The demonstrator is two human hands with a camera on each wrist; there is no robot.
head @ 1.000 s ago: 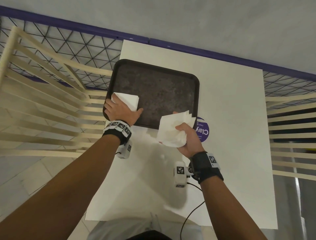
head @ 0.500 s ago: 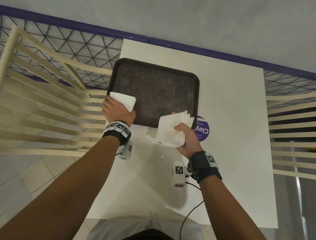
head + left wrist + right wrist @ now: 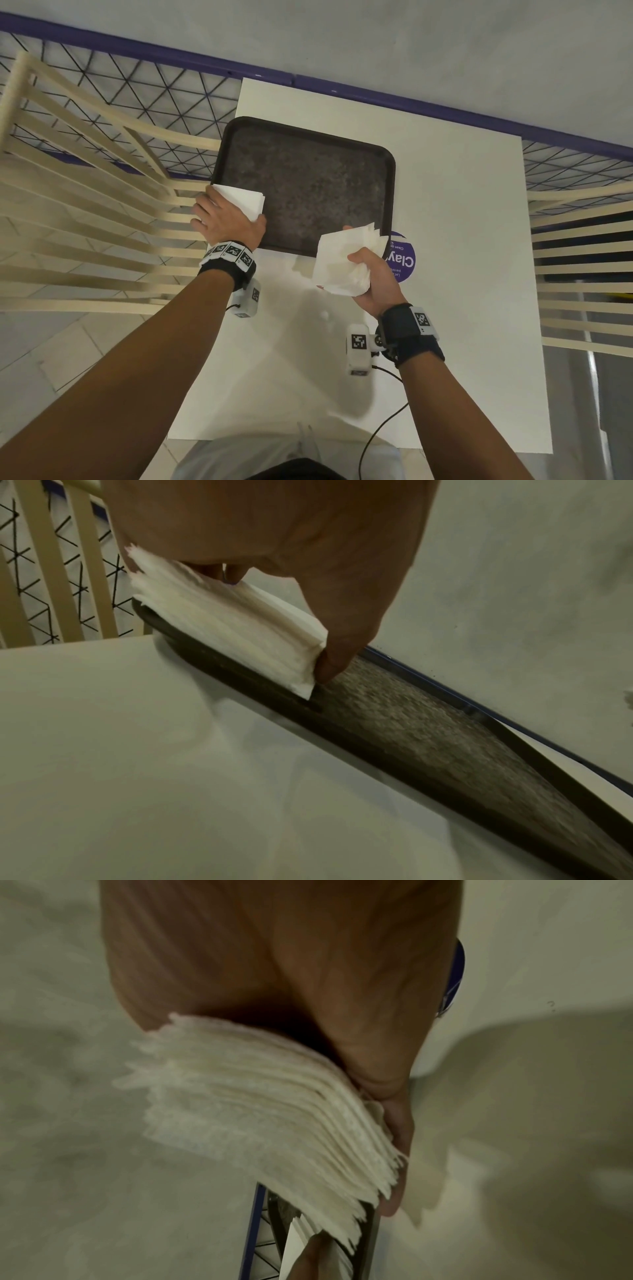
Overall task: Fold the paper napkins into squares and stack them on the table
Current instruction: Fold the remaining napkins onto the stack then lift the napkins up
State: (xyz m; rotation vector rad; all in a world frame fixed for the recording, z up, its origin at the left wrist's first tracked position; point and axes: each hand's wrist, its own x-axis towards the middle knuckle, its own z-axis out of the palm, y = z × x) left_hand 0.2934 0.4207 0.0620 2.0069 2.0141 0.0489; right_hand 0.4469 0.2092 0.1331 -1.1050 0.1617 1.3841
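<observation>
Holding now: your left hand (image 3: 227, 224) pinches a small folded stack (image 3: 244, 202) at the near-left corner of the dark tray (image 3: 308, 178), thumb on one edge and fingers behind, as the left wrist view shows.
Left-hand reason: the stack's lower corner meets the tray's rim, so you seem to be lifting it off or setting it down there; which one cannot be told.
Right hand: your right hand (image 3: 375, 281) grips a thick loose wad of napkins (image 3: 346, 260), fingers curled round one end so the free edges fan out.
Right-hand reason: this grip keeps the supply off the white table (image 3: 445, 212), near the tray's near-right corner, ready to feed one sheet at a time.
Where the napkins are: all are in your hands; none lies flat on the table that can be seen.
Stage: probably early, since the wad looks largely unfolded.
Next move: you need a free hand, so put one bundle down first.
Risk: the fanned sheets are thin and limp; a loosened grip could let some slip out.
Nearby: a purple round sticker (image 3: 404, 260) sits on the table just beyond the wad, and slatted chairs (image 3: 85, 219) flank the table.
</observation>
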